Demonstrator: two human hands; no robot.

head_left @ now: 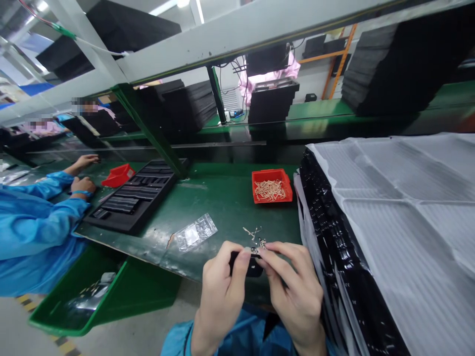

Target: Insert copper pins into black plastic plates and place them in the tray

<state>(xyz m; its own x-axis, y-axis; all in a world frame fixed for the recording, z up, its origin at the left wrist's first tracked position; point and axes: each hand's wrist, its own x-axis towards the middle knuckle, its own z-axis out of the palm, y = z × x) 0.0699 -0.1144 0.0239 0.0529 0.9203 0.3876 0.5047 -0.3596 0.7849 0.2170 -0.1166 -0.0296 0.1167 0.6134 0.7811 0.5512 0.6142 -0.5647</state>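
My left hand (223,291) grips a small black part (253,267) between thumb and fingers, near the front edge of the green table. From the right, my right hand (295,287) pinches at the top edge of the same part, where small metallic bits show between the fingertips. Just beyond the fingers, a few small beige pieces (253,232) lie loose on the table. A red bin (272,200) farther back holds many such thin beige pieces. To the left lies a clear plastic bag (196,232) with something white in it.
Tall black trays under white sheeting (401,173) stand close on the right. A compartmented black tray (129,200) and a second red bin (118,175) are at the left, beside a co-worker's blue sleeves (48,212). A green crate (111,296) stands below the table edge.
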